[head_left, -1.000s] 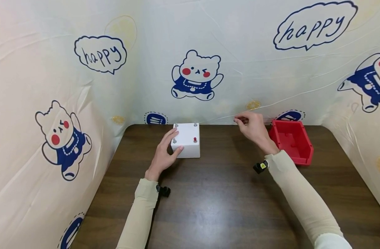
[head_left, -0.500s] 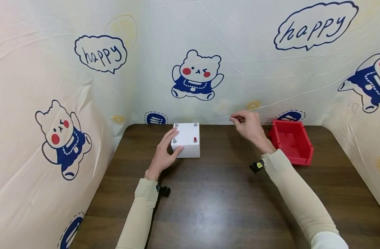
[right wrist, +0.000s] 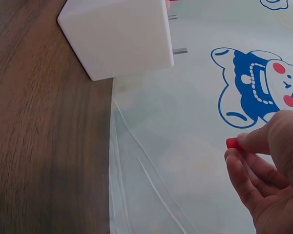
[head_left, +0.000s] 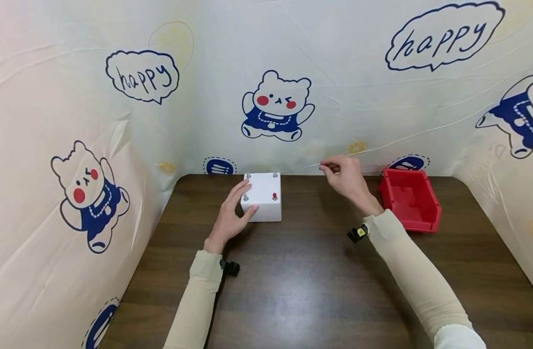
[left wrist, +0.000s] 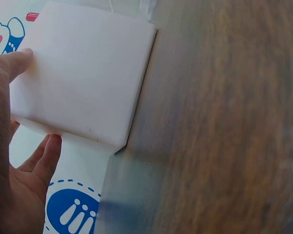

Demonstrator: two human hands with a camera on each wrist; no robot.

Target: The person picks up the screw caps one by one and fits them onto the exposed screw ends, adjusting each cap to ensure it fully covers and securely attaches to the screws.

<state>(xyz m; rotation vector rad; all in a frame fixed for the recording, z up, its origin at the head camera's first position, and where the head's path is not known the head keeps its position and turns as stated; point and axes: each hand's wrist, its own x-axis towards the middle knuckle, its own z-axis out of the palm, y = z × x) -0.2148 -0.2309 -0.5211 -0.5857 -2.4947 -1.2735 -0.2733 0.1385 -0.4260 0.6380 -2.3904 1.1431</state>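
Observation:
A white box (head_left: 266,211) sits near the table's back edge in the head view, with several metal posts standing up from its top. One post, at the near right corner, carries a red cap (head_left: 274,195). My left hand (head_left: 228,218) holds the box by its left side, thumb on the front face and fingers around the far side. To the right of the box, raised above the table, is my right hand (head_left: 347,179). In the right wrist view it pinches a small red cylindrical piece (right wrist: 232,143) between thumb and fingertips.
A red open bin (head_left: 423,226) stands at the right rear of the wooden table (head_left: 288,286), close to the right forearm. A printed cloth (head_left: 349,111) hangs behind the table's back edge and along both sides.
My right hand has moved a little to the left, toward the white box, with the red piece still pinched. The left hand and the box have stayed in place.

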